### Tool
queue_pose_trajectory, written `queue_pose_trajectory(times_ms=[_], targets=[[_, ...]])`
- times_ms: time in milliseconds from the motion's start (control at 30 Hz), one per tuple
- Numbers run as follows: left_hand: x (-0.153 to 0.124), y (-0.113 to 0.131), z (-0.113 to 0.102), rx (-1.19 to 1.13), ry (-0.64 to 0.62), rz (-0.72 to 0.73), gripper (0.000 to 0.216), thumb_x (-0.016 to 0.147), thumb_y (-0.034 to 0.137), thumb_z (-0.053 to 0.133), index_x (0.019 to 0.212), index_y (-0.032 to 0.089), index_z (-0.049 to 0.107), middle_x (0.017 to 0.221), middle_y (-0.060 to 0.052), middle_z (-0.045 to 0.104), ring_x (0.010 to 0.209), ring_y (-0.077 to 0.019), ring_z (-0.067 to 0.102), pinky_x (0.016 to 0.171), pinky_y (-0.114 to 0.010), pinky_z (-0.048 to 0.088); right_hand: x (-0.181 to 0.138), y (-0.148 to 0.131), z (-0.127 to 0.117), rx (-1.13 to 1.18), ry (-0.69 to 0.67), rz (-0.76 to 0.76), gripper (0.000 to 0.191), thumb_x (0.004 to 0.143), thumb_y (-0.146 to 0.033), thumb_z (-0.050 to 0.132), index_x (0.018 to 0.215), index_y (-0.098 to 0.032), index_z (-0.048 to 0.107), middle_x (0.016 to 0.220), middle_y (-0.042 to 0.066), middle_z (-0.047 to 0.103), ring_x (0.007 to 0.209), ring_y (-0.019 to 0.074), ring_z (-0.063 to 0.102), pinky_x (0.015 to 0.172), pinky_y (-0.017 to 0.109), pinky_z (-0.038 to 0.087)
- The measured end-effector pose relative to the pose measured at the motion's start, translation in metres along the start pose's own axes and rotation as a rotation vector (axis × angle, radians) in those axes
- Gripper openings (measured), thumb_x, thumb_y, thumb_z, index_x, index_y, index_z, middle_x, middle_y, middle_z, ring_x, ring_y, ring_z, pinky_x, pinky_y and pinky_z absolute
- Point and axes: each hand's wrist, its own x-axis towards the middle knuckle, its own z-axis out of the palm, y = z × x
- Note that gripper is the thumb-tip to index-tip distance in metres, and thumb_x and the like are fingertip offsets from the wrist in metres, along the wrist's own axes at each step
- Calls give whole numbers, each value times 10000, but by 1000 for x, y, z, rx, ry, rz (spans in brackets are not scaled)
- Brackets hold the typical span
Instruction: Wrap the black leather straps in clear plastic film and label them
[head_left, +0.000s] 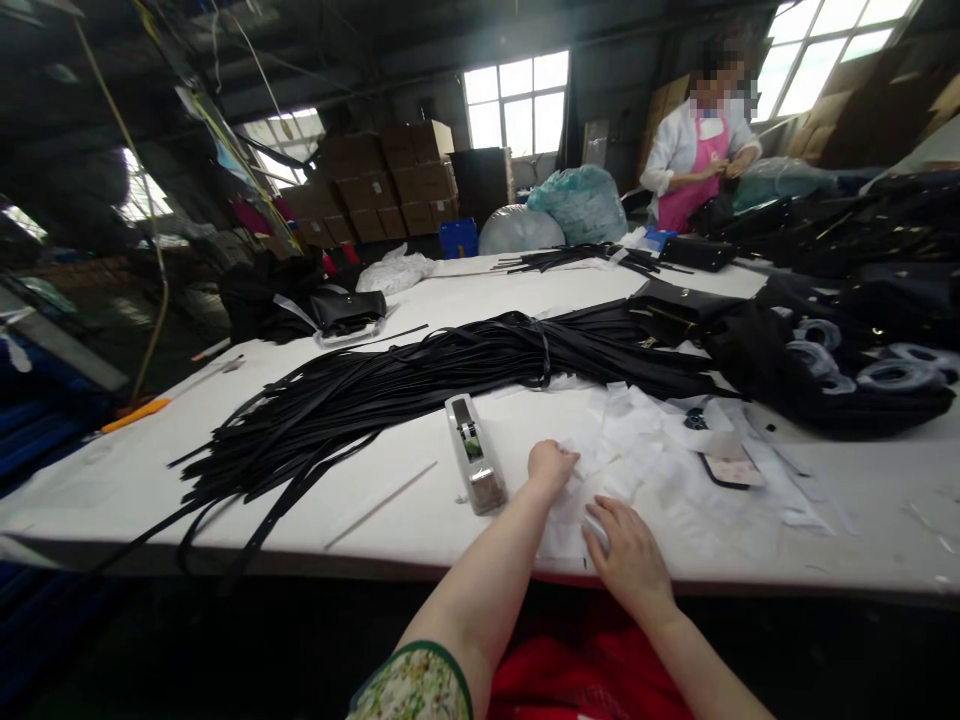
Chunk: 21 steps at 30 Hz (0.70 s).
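My left hand (pixel 551 468) is closed, its fingertips pinching at the edge of a pile of thin white sheets (pixel 611 440). Beside it, nearer the table's front edge, my right hand (pixel 628 555) curls its fingers around a small shiny whitish piece (pixel 598 530), mostly hidden by the hand. A grey tape dispenser (pixel 486 488) stands just left of my left hand. Behind both hands lies a long bundle of black straps (pixel 420 375), tied with a strap near its right part.
Black bags (pixel 847 330) and coiled clear tubing (pixel 892 375) heap up at the right. An orange-handled tool (pixel 136 415) lies at the far left of the white table (pixel 420 520). Across the table stands a co-worker in a pink apron (pixel 706 165). Cartons (pixel 416 175) are stacked behind.
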Motion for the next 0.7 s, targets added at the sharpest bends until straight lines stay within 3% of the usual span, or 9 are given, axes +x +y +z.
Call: queue_pose_trajectory(times_ms=[100, 333, 467, 567, 700], targets=[[-4, -4, -3, 30, 11, 34, 326, 862, 395, 620, 984, 120, 745, 996, -160, 751, 944, -256, 701, 788, -283, 488, -1, 0, 1, -1, 8, 8, 265, 922, -317, 533, 1146, -203, 616, 1166, 140, 655, 1078, 309, 606, 954, 484, 491], [-24, -15, -18, 77, 92, 128, 246, 878, 186, 539, 1034, 180, 730, 1155, -106, 696, 1098, -207, 632, 959, -255, 432, 1, 5, 7, -15, 25, 29, 383, 905, -359, 546, 1232, -161, 568, 1268, 180, 591, 1175, 342, 544, 988, 507, 475], [-19, -12, -15, 76, 101, 91, 337, 934, 351, 509, 1111, 135, 697, 1187, -149, 675, 1112, -239, 627, 964, -285, 443, 3, 5, 8, -8, 34, 31, 348, 905, -368, 543, 1190, -171, 585, 1269, 182, 587, 1185, 345, 540, 989, 516, 476], [-10, -3, -6, 79, 31, 61, 502, 796, 518, 678, 1054, 89, 715, 1134, -194, 694, 1039, -295, 662, 882, -315, 488, 2, 3, 7, -17, 19, 42, 308, 917, -352, 528, 1169, -188, 594, 1231, 168, 609, 1145, 336, 568, 959, 508, 494], [-3, 5, 4, 71, -58, 75, 336, 767, 429, 728, 921, 132, 757, 968, -152, 754, 923, -265, 704, 788, -283, 494, 1, 2, 4, -14, 8, 46, 297, 923, -332, 520, 1174, -190, 593, 1205, 159, 623, 1129, 316, 583, 969, 480, 496]])
